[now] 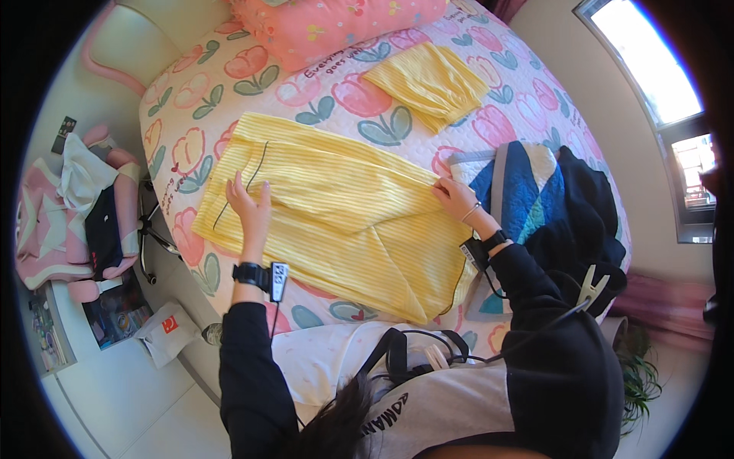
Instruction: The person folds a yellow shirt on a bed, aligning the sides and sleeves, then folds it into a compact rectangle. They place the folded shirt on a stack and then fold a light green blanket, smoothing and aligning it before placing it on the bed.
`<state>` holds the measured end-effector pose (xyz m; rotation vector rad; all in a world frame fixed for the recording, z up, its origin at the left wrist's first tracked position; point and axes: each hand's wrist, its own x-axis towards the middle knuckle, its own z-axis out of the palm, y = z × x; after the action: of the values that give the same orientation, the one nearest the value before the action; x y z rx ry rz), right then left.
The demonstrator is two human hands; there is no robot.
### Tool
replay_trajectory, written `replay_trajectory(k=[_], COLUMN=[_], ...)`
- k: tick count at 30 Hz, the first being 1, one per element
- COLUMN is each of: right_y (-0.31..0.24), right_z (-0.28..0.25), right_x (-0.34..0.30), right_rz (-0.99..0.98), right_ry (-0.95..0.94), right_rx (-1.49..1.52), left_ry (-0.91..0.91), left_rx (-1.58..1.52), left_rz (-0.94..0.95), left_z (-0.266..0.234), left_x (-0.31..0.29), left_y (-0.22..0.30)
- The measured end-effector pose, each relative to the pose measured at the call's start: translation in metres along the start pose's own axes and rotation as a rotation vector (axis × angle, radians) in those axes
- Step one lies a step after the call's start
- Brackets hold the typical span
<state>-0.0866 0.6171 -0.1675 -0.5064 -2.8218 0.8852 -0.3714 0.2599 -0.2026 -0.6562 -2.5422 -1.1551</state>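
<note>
The left hand [251, 208] is empty, palm half turned, with its fingers spread and curved over one end of a yellow striped garment [344, 206]; whether those fingertips touch the cloth or hover just over it, I cannot tell; the right hand [460, 205] has its thumb and fingers closed together on the far edge of the same garment, pinching it near the other end; the garment lies spread between and below the two hands, on a flowered bedcover [183, 96], with soft creases and a thin dark line of trim near the left hand; beyond the right hand, and a little to its left, lies a smaller yellow striped cloth [430, 86], folded; farther off, beyond both hands, sits a pink pillow [336, 30]; just to the right of the right hand are a blue and white patchwork cloth [527, 191] and a heap of black clothing [592, 203]; well to the left of the left hand stands a pink chair [42, 237] with clothes on it; nearer the body than that hand, down on the left, is a white bag [164, 336].
</note>
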Motion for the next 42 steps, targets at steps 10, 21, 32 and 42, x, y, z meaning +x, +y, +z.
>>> replay_trajectory(k=[10,21,32,42], right_y=[0.008,0.004,0.013,-0.079], right_z=[-0.032,-0.029,-0.024,0.024], right_x=[0.005,-0.020,-0.019,-0.011], right_rz=[0.032,0.106,0.281,-0.531], right_ry=[0.254,0.048,0.093,-0.004], right_rx=[-0.021,-0.413,-0.466,-0.181], left_ry=[-0.098,-0.106,-0.120,-0.552], left_rx=[-0.249,-0.649,-0.582,0.268], left_rz=[-0.423,-0.699,-0.649,0.268], left_z=[0.006,0.027,0.024,0.017], left_x=[-0.048,-0.091,-0.098,-0.159], left_y=[0.059,0.082,0.109,0.172])
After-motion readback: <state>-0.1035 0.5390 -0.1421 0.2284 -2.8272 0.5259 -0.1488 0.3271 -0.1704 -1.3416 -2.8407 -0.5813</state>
